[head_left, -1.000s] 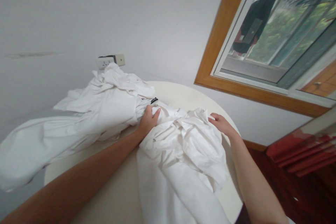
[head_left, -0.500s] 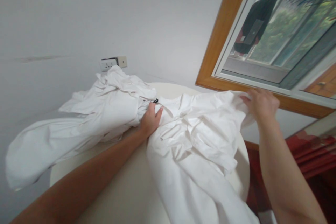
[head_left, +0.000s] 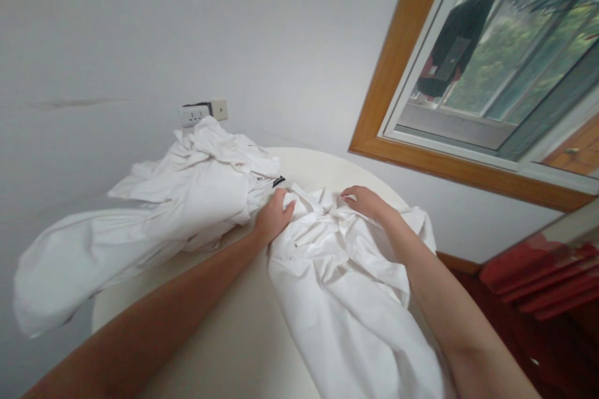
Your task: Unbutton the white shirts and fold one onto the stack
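Note:
A crumpled white garment (head_left: pixel 322 287), perhaps a shirt, lies across the right half of the round table and runs down past its near edge. My left hand (head_left: pixel 274 218) is closed on its upper left edge, fingers curled into the cloth. At the garment's upper edge, my right hand (head_left: pixel 365 201) has thumb and fingers together on a fold; the forearm lies over the cloth's right side. To the left is a bunched heap of white clothing (head_left: pixel 201 193), close beside my left hand. A small black striped tag (head_left: pixel 279 181) sticks out between the heap and that hand.
The cream round table (head_left: pixel 327 160) stands against a pale wall. A wall socket (head_left: pixel 194 115) is behind the heap, with a switch plate (head_left: pixel 219 110) beside it. At the right is a wood-framed window (head_left: pixel 388 62); red cloth (head_left: pixel 538 274) hangs low below it.
My right hand has moved left and inward from the far right, where it held the garment stretched out. The cloth's right side has dropped and bunched. My left hand has barely moved.

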Tool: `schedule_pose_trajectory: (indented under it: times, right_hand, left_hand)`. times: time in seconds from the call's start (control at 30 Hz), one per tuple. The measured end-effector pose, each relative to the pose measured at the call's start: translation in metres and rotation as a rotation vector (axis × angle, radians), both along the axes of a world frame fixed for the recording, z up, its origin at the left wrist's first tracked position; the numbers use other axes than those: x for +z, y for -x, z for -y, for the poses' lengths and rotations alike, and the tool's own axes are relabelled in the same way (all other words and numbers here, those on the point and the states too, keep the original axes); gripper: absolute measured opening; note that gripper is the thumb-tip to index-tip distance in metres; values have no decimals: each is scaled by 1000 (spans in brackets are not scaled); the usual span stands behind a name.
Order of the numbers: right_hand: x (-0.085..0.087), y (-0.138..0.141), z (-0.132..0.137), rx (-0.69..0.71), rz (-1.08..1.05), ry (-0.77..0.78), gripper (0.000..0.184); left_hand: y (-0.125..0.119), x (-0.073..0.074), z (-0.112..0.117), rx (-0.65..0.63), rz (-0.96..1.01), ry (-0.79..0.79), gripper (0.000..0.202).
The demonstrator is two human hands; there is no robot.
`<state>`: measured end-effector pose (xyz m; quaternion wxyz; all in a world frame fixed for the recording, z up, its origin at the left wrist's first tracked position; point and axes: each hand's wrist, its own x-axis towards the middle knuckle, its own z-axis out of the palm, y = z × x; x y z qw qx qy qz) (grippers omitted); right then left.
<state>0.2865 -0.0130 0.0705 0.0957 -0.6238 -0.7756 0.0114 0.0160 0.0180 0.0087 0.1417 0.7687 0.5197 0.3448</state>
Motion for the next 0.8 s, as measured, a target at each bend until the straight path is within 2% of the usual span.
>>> schedule_pose_trajectory:
  times: [0.07, 0.13, 0.23, 0.37, 0.43, 0.5, 0.6, 0.67, 0.7, 0.8]
  right_hand:
    - [-18, 11, -11, 103, -91, -29, 35]
    - [-35, 17, -16, 129, -123, -25, 52]
    - [-55, 21, -13, 86, -92, 4, 68]
    - [-65, 32, 7, -62, 8, 66, 67]
    - [-63, 38, 17, -141, 65, 102, 64]
    - [-54, 40, 22, -157, 107, 155, 55]
    - [-29, 33, 18, -103, 115, 272, 36]
    - [-11, 25, 9, -111, 61, 293, 29]
    - [-4, 21, 4, -120, 19, 252, 27]
    - [4, 21, -8, -27, -180, 78, 51]
  left_hand:
    - [1, 0, 0, -3, 18, 4, 26]
    - [1, -2, -1, -15, 50, -2, 26]
    - [2, -7, -7, -73, 132, -38, 23]
    - [2, -15, -17, -166, 227, -83, 21]
    - [2, -18, -21, -197, 238, -69, 21]
    - [1, -19, -23, -238, 232, -43, 21]
    - [-1, -18, -21, -293, 240, -15, 22]
    - [-2, -14, -19, -331, 284, -4, 20]
    - [-2, -11, -17, -350, 315, 3, 18]
    - [-1, -2, -12, -385, 387, 40, 16]
